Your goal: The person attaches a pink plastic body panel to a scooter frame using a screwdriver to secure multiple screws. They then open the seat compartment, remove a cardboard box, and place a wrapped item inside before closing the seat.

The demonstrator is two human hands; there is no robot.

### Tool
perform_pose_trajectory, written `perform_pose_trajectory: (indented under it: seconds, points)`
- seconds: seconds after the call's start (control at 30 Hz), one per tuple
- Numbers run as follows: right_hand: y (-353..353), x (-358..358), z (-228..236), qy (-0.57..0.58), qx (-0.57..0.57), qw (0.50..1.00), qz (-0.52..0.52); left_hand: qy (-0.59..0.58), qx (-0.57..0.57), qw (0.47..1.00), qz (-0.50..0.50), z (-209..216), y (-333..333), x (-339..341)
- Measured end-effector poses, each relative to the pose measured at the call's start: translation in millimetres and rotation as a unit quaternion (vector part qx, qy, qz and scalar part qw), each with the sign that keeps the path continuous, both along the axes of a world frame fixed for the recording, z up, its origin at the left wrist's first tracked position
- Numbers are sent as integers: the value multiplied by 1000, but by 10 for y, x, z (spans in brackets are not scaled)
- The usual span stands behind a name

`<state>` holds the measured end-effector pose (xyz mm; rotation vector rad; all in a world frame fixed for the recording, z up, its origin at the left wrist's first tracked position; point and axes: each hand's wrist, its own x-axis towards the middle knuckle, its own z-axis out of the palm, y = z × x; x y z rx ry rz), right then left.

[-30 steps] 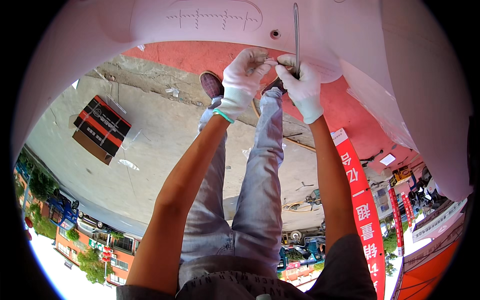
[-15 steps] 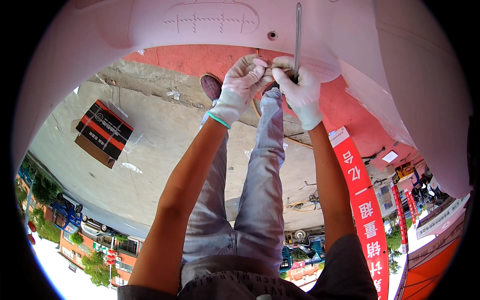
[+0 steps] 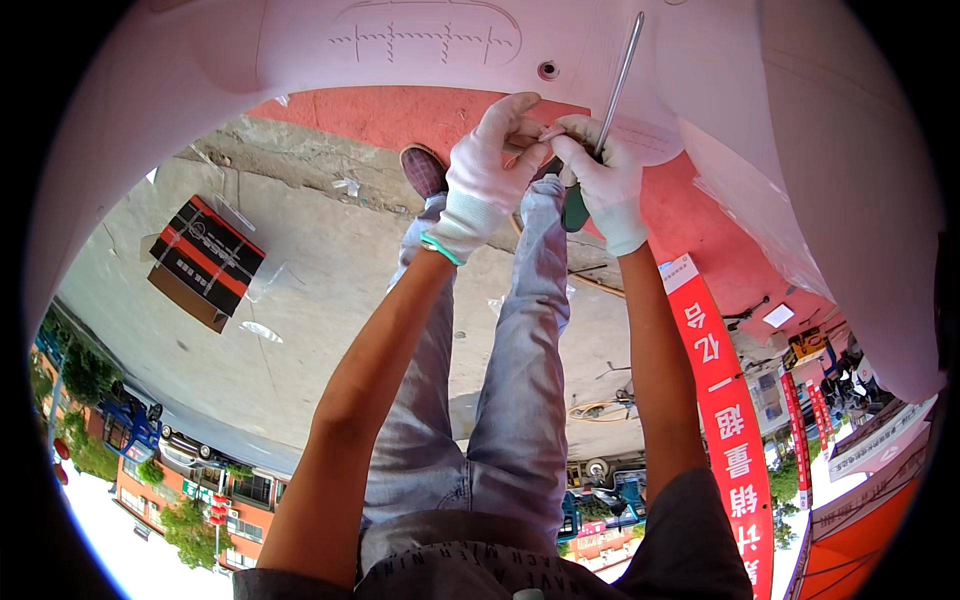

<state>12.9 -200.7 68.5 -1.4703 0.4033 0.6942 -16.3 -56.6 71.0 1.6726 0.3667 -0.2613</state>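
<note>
Both my hands wear white knit gloves and meet below a pale pink curved panel [image 3: 300,60]. My right hand [image 3: 608,185] is closed around a screwdriver, its long metal shaft [image 3: 624,75] pointing up and its dark green handle [image 3: 575,210] showing below the palm. At that hand's thumb and forefinger tips sits a small pink cap [image 3: 552,132], seen nearly edge-on. My left hand [image 3: 485,175] is beside it, fingers apart and loosely bent, with the tips close to the cap; whether they touch it is hard to tell. A dark-ringed hole [image 3: 547,70] opens in the panel above.
A black and red cardboard box [image 3: 207,262] lies on the concrete floor at left. Red flooring [image 3: 350,115] runs under the panel. A long red banner [image 3: 725,420] hangs at right. Clear plastic film [image 3: 755,215] hangs by the right panel. A hose [image 3: 600,410] lies behind my legs.
The cap has turned from face-on to nearly edge-on and moved right, to my right fingertips. My left fingers have spread. The screwdriver shaft has tilted to the right, and its green handle now shows.
</note>
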Motion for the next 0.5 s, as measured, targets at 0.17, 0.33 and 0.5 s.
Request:
perform_pose_trajectory:
  seconds: [0.17, 0.33, 0.5]
  points:
    - [-44, 3, -19, 27, 38, 999, -6, 12, -71, 997, 5, -115, 20, -47]
    - [-31, 19, -7, 23, 28, 999, -4, 37, -78, 996, 14, -232, 32, -98]
    - [-24, 46, -70, -43, -27, 998, 33, 81, -35, 995, 44, -233, -17, -82]
